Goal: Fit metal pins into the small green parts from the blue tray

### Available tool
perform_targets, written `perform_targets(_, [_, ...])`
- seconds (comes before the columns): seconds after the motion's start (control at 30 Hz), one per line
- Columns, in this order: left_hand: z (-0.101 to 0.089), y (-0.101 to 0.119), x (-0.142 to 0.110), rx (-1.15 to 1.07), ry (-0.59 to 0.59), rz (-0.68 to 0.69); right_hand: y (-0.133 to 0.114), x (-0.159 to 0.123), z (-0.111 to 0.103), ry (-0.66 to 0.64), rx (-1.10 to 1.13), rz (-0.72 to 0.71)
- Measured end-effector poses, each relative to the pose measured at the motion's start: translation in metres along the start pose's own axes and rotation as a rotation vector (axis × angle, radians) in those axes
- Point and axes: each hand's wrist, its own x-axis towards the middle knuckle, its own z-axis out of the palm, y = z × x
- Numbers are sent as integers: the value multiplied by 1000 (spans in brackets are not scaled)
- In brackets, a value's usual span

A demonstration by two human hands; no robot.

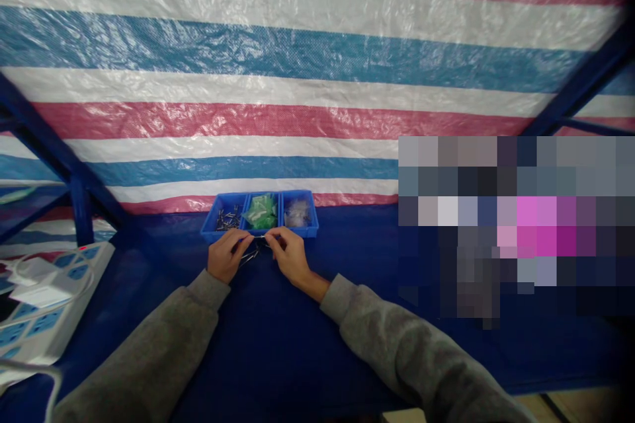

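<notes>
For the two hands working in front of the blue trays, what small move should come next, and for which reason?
Probably the left hand should hold steady while the right hand eases gently inward: they seem to pinch a small thin piece from opposite sides, roughly in line. Whether it is one part or two is too small to tell.

Left hand [229, 255] and right hand [289, 254] nearly meet at frame centre, fingertips pinched, forearms angling up from the lower corners.
</notes>
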Motion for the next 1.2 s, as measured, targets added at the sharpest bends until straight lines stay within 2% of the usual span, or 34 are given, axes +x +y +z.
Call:
perform_targets(0.13, [-1,2,0,-26,-17,7,2,0,1,7,9,30])
perform_targets(0.5, [-4,6,1,-15,30,15,-4,-2,2,20,54,59])
perform_targets(0.8, [-6,7,1,-40,17,15,-3,-2,1,9,1,17])
perform_targets(1.0, [-5,8,0,-50,56,36,-5,-1,0,2,-49,-46])
perform_targets(1.1, [-5,9,-1,-58,60,-15,-6,-1,0,-27,-61,-51])
perform_targets(1.2, [-5,10,-3,-143,20,-145,-6,-1,0,-24,-65,-45])
